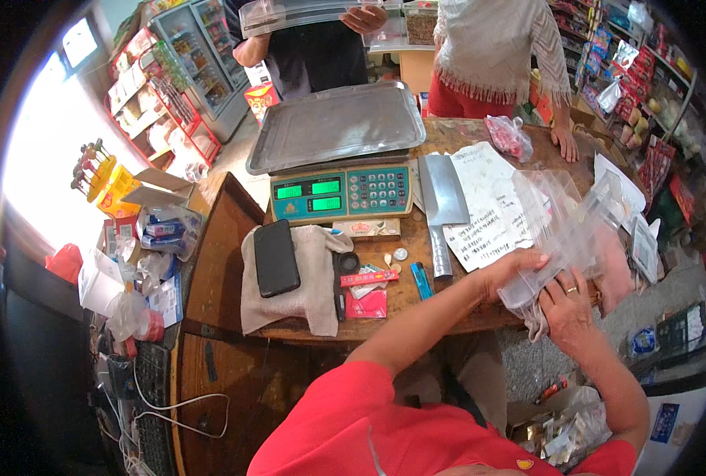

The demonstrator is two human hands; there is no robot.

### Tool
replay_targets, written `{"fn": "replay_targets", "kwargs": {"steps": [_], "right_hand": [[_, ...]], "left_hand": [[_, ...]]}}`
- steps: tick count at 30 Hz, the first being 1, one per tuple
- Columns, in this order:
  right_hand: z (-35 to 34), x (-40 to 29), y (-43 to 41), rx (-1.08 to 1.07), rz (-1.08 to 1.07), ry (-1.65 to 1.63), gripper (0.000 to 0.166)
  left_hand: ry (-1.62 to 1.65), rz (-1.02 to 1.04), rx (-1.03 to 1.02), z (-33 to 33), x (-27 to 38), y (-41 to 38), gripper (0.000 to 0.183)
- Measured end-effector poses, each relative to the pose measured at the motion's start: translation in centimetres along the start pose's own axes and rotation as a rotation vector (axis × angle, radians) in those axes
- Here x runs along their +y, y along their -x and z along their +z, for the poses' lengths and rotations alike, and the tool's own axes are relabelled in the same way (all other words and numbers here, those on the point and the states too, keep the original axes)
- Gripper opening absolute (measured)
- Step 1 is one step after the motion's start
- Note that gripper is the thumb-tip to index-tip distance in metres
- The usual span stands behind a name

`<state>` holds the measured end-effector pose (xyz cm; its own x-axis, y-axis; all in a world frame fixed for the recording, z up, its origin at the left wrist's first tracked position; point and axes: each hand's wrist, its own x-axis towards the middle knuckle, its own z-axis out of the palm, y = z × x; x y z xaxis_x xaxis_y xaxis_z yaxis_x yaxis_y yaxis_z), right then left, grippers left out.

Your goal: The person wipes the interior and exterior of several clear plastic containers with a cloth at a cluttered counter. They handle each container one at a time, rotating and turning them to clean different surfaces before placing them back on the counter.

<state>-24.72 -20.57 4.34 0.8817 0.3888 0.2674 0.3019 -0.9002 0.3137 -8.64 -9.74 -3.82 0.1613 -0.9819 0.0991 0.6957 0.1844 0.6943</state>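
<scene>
Both my hands are at the right edge of the wooden counter, on a clear plastic container. My left hand grips its near left side. My right hand, with a ring, lies against its near end beside a bunched pale cloth. Left of the container, a cleaver lies on the counter, partly over sheets of paper with handwriting. A blue lighter lies near the cleaver's handle. Farther left are a digital scale with a metal tray on top, and a black phone on a folded towel.
Across the counter, one person holds a clear plastic lid or tray; another person's hand rests on the counter near a bag of pink items. A small box and red packets lie before the scale. Stocked shelves stand right.
</scene>
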Motion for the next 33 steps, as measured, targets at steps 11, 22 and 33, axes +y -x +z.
{"fn": "replay_targets", "kwargs": {"steps": [11,22,33], "right_hand": [[0.3,-0.4,0.1,0.036,-0.11,-0.107,0.025],[-2.1,3.5,0.3,0.022,0.016,0.06,0.022],[1.0,-0.1,0.9,0.093,-0.122,-0.068,0.024]], "left_hand": [[-0.141,0.084,-0.117,0.8,0.4,0.4,0.063],[-0.058,-0.074,0.092,1.5,0.4,0.6,0.06],[-0.067,-0.023,-0.025,0.9,0.0,0.3,0.06]]}}
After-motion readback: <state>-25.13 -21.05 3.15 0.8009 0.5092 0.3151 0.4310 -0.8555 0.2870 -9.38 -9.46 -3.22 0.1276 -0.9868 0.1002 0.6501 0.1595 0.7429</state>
